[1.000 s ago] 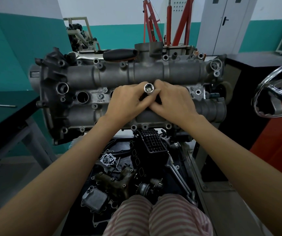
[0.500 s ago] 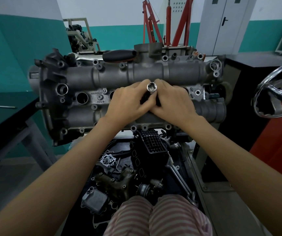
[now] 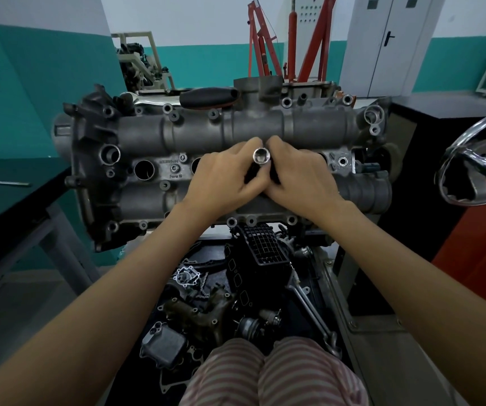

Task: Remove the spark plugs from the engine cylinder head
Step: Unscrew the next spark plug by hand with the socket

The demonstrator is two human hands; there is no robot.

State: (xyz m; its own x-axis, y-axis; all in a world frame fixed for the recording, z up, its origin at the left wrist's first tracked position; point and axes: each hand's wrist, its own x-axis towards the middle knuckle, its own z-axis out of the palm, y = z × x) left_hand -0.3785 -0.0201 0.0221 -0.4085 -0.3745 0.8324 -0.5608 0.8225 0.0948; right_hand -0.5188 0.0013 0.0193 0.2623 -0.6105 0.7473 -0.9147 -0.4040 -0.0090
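Both hands meet over the middle of the engine cylinder head [image 3: 224, 136], which rests top face toward the camera. The left hand [image 3: 224, 180] and the right hand [image 3: 303, 177] each close their grip round a spark plug socket [image 3: 261, 155], its hollow chrome end facing the camera. The spark plug itself is hidden, presumably down in its well. Judgement: the steel socket is rigid and smooth, possibly oily; best held on its barrel, kept square to protect the plug's brittle ceramic.
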